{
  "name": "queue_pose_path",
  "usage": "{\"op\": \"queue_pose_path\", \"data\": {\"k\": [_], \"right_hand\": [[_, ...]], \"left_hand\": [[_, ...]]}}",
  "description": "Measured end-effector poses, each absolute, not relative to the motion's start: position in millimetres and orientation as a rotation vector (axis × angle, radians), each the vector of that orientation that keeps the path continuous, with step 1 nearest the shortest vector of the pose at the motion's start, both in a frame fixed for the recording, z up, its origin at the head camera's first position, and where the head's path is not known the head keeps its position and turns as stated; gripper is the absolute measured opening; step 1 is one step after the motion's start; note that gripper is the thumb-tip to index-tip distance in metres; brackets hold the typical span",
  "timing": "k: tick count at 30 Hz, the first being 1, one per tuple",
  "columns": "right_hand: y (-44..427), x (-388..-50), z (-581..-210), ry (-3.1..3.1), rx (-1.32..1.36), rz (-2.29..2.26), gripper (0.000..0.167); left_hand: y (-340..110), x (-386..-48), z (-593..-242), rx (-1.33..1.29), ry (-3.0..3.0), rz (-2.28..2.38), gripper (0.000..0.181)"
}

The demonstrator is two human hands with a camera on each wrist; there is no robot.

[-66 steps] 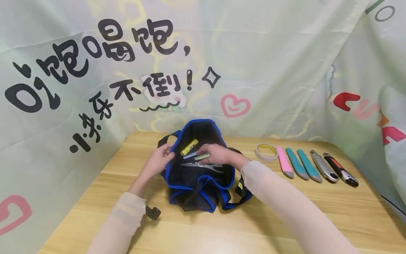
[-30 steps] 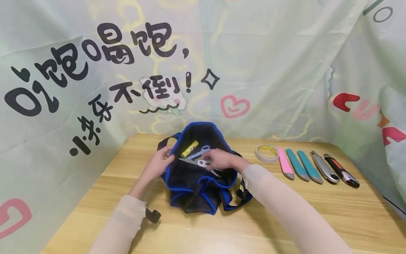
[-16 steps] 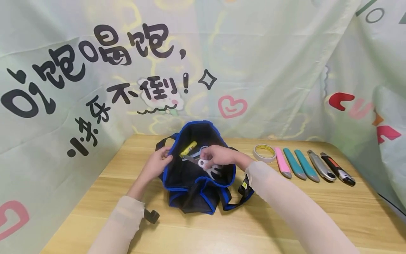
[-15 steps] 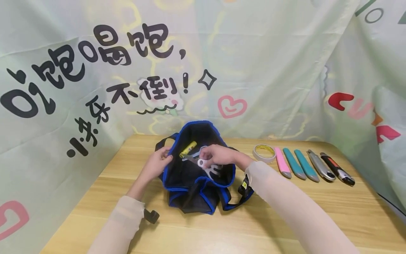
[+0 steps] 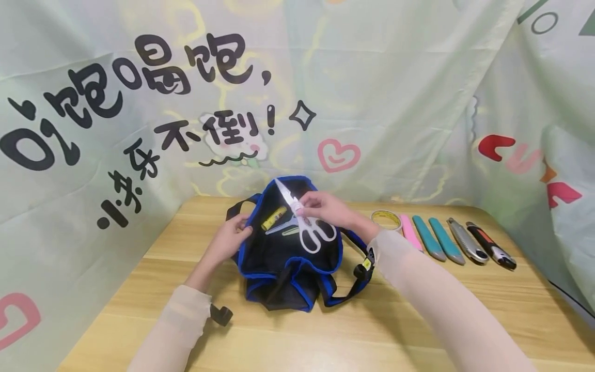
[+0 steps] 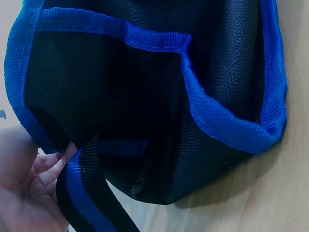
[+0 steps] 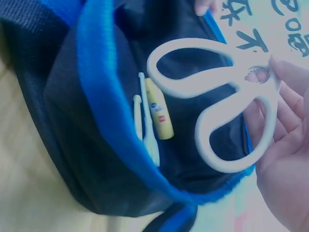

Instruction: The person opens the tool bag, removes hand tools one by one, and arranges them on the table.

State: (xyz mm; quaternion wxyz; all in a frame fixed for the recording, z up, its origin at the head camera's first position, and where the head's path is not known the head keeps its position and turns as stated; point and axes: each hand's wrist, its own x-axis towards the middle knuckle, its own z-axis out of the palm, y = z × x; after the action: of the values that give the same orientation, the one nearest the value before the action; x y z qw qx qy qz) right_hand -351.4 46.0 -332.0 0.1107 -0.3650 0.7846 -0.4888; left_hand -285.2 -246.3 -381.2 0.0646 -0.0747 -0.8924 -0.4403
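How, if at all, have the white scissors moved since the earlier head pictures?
Yes: the white scissors, held by the right hand, have moved up in the head view against the black bag, their tip now by its far rim.

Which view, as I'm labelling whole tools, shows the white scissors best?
The head view, showing the scissors nearly whole, blades included. The right wrist view shows larger handles but no clear blades; the left wrist view shows none.

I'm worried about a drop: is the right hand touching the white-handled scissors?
Touching. The right wrist view shows it plainly: the right hand grips the white-handled scissors, its thumb pressed against them beside the pivot.
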Motion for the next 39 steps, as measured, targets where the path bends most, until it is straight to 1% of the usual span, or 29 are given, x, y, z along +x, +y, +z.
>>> {"op": "queue_pose_path", "data": {"k": [3, 9, 16, 21, 29, 39], "right_hand": [[56.3, -351.3, -327.9, 2.361, -1.054, -1.441, 0.015], [76.5, -345.5, -321.7, 2.406, -0.910, -1.491, 0.019], [103.8, -331.9, -313.7, 2.392, -0.820, -1.556, 0.029], [125.7, -322.8, -310.5, 2.395, -0.749, -1.594, 0.030], [160.4, -307.1, -313.1, 2.445, -0.609, -1.576, 0.037], [199.1, -279.6, -326.5, 2.425, -0.486, -1.584, 0.037]], "left_hand": [[-245.5, -284.8, -381.1, -0.251, -2.686, -1.308, 0.041], [-244.9, -284.5, -380.8, -0.253, -2.695, -1.295, 0.041], [-247.4, -285.7, -379.2, -0.223, -2.726, -1.269, 0.042], [-249.6, -286.3, -380.5, -0.215, -2.739, -1.260, 0.043], [-249.2, -284.8, -380.3, -0.221, -2.742, -1.272, 0.043], [-249.8, -285.1, -380.5, -0.218, -2.748, -1.248, 0.044]]}}
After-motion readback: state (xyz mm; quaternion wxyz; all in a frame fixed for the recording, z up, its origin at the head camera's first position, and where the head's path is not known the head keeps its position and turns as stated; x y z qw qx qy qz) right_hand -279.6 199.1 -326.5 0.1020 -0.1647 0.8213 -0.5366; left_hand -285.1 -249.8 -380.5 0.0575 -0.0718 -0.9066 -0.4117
